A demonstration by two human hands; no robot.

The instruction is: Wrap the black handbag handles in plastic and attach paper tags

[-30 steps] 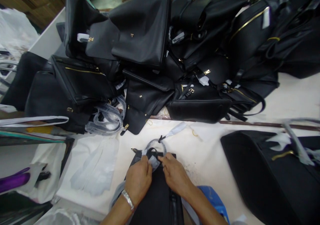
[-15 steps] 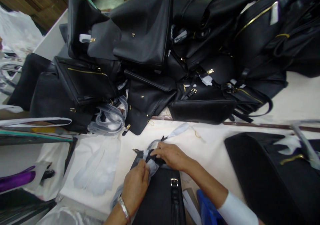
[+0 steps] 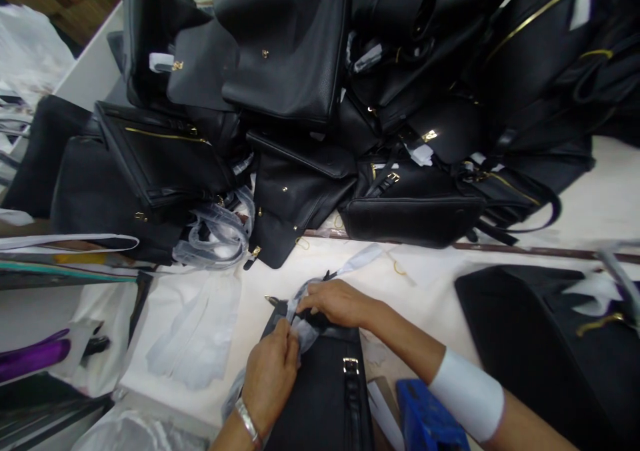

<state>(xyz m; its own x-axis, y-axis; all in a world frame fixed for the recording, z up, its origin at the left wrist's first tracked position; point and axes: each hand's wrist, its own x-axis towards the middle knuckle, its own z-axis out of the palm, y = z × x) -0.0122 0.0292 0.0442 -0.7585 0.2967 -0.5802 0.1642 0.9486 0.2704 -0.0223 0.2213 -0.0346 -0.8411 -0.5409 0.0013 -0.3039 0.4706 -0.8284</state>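
A black bag (image 3: 313, 397) with a gold buckle (image 3: 351, 365) on a short strap lies in front of me. Both hands work at its far end. My left hand (image 3: 273, 364), with a silver bracelet at the wrist, pinches a strap wrapped in clear plastic (image 3: 306, 334). Just beyond it, my right hand (image 3: 337, 303) has its fingers closed at the same wrapped strap, near a dark part of the bag; its fingertips are partly hidden. A pointed metal tip (image 3: 271, 300) pokes out left of the bag's end.
Black bags (image 3: 290, 44) are piled along the back. A plastic-wrapped strap coil (image 3: 215, 237) lies at their front left. White sheets (image 3: 193, 334) rest on the table at left. Another black bag (image 3: 520, 344) lies at right, and a blue bin (image 3: 430, 417) stands below my right arm.
My right fingers have shifted slightly left along the wrapped strap, and more of the right forearm with its white sleeve band shows. The left hand stays nearly in place. The view has tilted slightly.
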